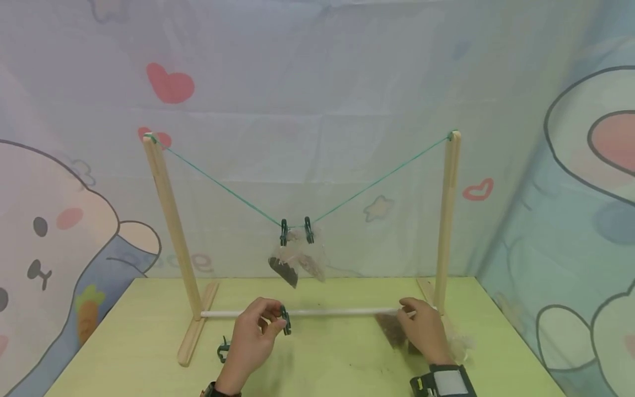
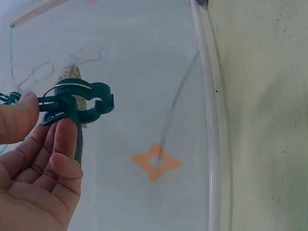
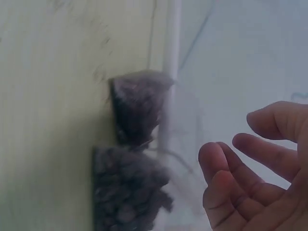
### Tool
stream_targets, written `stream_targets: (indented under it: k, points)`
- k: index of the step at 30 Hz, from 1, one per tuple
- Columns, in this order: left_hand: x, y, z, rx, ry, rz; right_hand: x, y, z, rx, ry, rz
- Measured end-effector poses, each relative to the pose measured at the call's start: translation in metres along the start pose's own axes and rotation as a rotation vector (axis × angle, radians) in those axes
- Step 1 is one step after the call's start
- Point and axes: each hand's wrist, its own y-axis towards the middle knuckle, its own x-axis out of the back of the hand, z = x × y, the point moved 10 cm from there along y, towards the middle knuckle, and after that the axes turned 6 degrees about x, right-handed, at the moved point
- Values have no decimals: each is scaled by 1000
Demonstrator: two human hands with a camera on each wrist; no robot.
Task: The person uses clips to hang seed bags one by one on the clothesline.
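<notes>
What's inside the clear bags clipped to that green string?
Each hanging bag holds dark, crumbly material bunched in its lower corner, under two green clips. What the material is cannot be told.

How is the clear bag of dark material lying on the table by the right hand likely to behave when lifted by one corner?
The clear bag would probably flop and sag: its film looks thin and crumpled. The dark filling looks loose, so it may slide to the lowest corner. It seems light, as a similar hanging bag stays up on small clips.
</notes>
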Motion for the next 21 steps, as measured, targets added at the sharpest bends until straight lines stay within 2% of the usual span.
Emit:
stream_targets:
  k: [4, 9, 15, 21]
  points:
    - [2, 1, 5, 9, 23, -16, 1, -3, -22, -78, -10, -8]
    - [2, 2, 9, 13, 33, -29, -1, -6, -35, -120, -37, 6]
    - [2, 0, 8, 15, 31, -27, -6, -5, -37, -120, -50, 60]
    - [2, -1, 10, 37, 39, -24, -6, -7, -35, -99, -43, 40]
